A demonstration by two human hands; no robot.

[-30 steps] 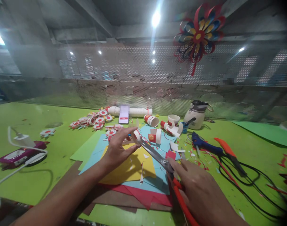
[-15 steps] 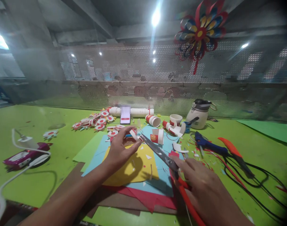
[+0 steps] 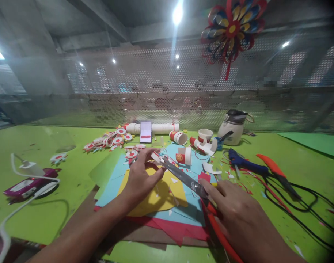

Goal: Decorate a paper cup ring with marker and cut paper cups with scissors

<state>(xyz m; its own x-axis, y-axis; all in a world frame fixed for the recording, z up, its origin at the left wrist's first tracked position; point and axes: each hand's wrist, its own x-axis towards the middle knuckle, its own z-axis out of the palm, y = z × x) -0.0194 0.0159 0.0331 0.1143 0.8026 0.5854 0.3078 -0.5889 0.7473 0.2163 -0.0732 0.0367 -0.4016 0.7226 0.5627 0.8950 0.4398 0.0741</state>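
Observation:
My left hand (image 3: 143, 177) pinches a small white and red paper piece (image 3: 156, 157) between thumb and fingers. My right hand (image 3: 235, 212) grips the red handles of a pair of scissors (image 3: 185, 178). The blade tips reach up to the paper piece by my left fingertips; whether they are cutting into it I cannot tell. Beneath both hands lie a yellow sheet (image 3: 153, 202) and a light blue sheet (image 3: 189, 215), strewn with paper scraps. A red and white paper cup (image 3: 183, 156) lies on its side just past the blades.
Red and white paper discs (image 3: 118, 141) are heaped at the back left, beside a propped phone (image 3: 145, 132). Farther right stand more cups (image 3: 178, 137) and a jug (image 3: 232, 128). A blue glue gun (image 3: 247, 162) with black cables lies right; a purple power strip (image 3: 30, 184), left.
The view has shifted slightly. Both hands stay close to where they were, with the scissor tips still at the paper piece.

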